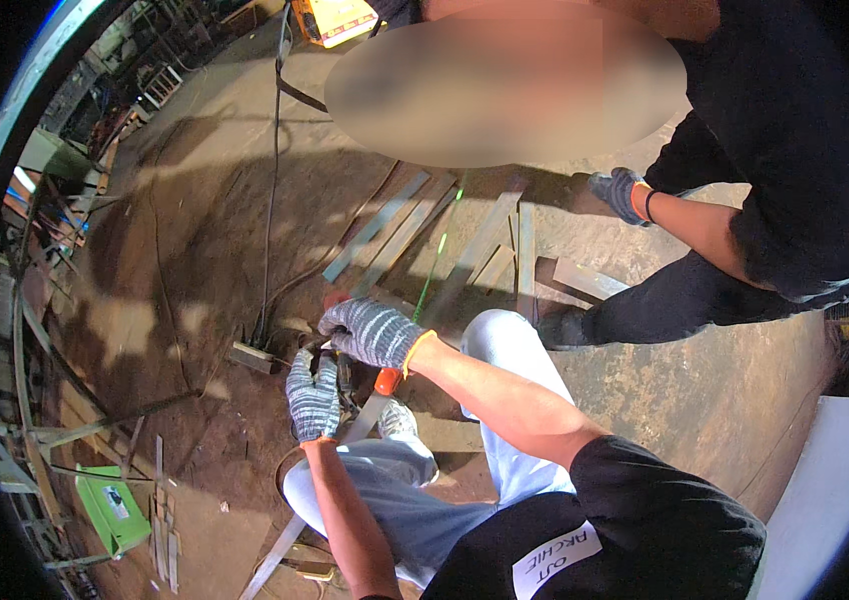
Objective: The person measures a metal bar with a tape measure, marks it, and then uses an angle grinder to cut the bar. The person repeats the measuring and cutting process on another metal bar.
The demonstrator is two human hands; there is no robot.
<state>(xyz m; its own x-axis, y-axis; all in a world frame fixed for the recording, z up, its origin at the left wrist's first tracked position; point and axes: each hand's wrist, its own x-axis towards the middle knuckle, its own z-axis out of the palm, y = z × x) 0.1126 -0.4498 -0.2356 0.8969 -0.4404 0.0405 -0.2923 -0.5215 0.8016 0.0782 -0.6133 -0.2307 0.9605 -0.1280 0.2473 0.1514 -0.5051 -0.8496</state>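
My left hand, in a grey striped knit glove with an orange cuff, is raised with its fingers bent close to my right hand. My right hand, gloved alike, is closed just above it. The fingertips of both meet over something small and dark that I cannot make out. Right below my right hand shows an orange-red piece, part of a thing mostly hidden by the hands. A long flat metal bar runs from near it down past my left forearm. Left of my hands lies a short metal block.
Several flat metal strips lie on the brown floor ahead. A black cable trails down toward my hands. Another person's gloved hand is at the right. A green box and metal scrap line the left; a yellow case stands far off.
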